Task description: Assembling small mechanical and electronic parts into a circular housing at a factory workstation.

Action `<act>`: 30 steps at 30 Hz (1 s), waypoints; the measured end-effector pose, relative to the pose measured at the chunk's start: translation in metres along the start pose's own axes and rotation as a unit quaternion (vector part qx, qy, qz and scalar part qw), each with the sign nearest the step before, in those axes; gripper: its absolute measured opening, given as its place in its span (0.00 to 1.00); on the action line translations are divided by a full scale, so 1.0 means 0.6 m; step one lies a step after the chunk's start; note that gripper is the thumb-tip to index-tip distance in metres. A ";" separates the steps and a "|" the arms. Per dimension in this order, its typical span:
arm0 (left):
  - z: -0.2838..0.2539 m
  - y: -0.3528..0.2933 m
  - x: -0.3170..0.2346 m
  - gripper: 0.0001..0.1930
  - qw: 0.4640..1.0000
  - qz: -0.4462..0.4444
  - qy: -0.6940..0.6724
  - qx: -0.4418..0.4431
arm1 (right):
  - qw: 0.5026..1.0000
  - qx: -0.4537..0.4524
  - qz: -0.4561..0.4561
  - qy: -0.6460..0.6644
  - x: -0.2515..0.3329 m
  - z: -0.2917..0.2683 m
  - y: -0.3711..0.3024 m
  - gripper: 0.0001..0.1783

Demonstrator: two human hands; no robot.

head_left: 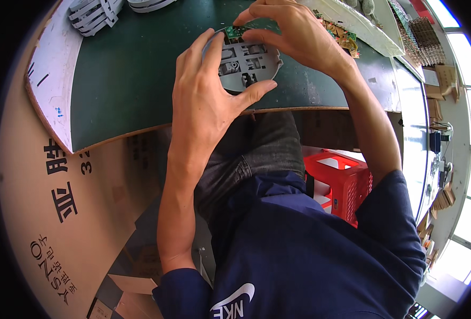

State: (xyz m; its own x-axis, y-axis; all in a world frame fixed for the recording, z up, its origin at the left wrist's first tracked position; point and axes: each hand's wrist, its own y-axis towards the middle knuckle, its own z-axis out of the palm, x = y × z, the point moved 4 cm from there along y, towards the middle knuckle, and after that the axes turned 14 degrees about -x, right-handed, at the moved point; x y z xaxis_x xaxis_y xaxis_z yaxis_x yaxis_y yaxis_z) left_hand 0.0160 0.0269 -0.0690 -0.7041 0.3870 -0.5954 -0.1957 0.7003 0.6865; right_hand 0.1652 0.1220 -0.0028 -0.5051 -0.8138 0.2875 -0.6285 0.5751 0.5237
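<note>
On the green worktop sits a round grey plastic housing with several compartments and cut-outs. My left hand spans its near left side, fingers along the left edge and thumb across the near rim. A small green circuit board lies at the housing's far edge. My right hand reaches over from the far right, its thumb and fingertips closed around the board's right end. Part of the housing's left side is hidden behind my left fingers.
Grey plastic rings are stacked at the far left of the worktop. More circuit boards lie at the right by a white divider. A big cardboard box stands at left, a red plastic stool below the table.
</note>
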 end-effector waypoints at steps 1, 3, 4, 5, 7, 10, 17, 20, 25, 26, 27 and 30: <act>-0.001 0.000 0.001 0.47 1.000 -0.001 -0.002 -0.001 | 1.000 0.000 0.000 0.000 -0.003 0.000 0.001 0.15; 0.000 -0.001 0.004 0.47 1.000 0.000 0.000 -0.001 | 0.999 0.008 0.023 0.034 -0.008 -0.001 0.001 0.16; 0.001 -0.002 0.005 0.48 1.000 0.003 0.002 -0.001 | 0.999 0.009 0.023 0.035 -0.007 -0.002 0.002 0.16; -0.001 -0.002 0.005 0.48 1.000 0.001 0.003 -0.001 | 0.997 0.013 0.049 0.057 -0.008 -0.003 0.003 0.16; -0.004 -0.003 0.007 0.46 1.000 -0.012 -0.002 0.002 | 0.994 0.018 0.074 0.080 -0.012 0.001 0.004 0.17; -0.005 -0.004 0.011 0.46 1.000 -0.016 -0.004 -0.004 | 0.991 0.026 0.100 0.083 -0.015 0.011 0.004 0.17; -0.006 -0.014 0.017 0.47 1.000 -0.020 -0.002 -0.008 | 0.997 0.025 0.051 0.049 0.005 0.023 0.001 0.15; -0.009 -0.016 0.021 0.46 1.000 -0.022 -0.002 -0.007 | 0.999 0.020 0.026 0.019 0.016 0.028 -0.001 0.15; -0.006 -0.015 0.020 0.45 1.000 -0.016 -0.001 -0.008 | 0.999 -0.013 -0.038 -0.022 0.004 0.042 -0.015 0.15; -0.005 -0.014 0.019 0.45 1.000 -0.015 -0.001 -0.008 | 0.989 -0.074 -0.124 -0.012 0.004 0.049 -0.016 0.15; -0.004 -0.013 0.017 0.45 1.000 -0.012 -0.001 -0.007 | 0.969 -0.134 -0.208 -0.003 0.005 0.048 -0.021 0.15; -0.004 -0.013 0.016 0.45 1.000 -0.010 0.001 -0.009 | 0.998 -0.038 -0.053 -0.004 0.014 0.034 -0.018 0.13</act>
State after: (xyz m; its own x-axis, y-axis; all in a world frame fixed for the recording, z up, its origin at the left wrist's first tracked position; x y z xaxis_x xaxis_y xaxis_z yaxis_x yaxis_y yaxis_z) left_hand 0.0089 0.0235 -0.0792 -0.7012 0.3725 -0.6080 -0.2221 0.6962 0.6826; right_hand 0.1558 0.1108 -0.0223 -0.4434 -0.8686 0.2211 -0.6322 0.4780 0.6098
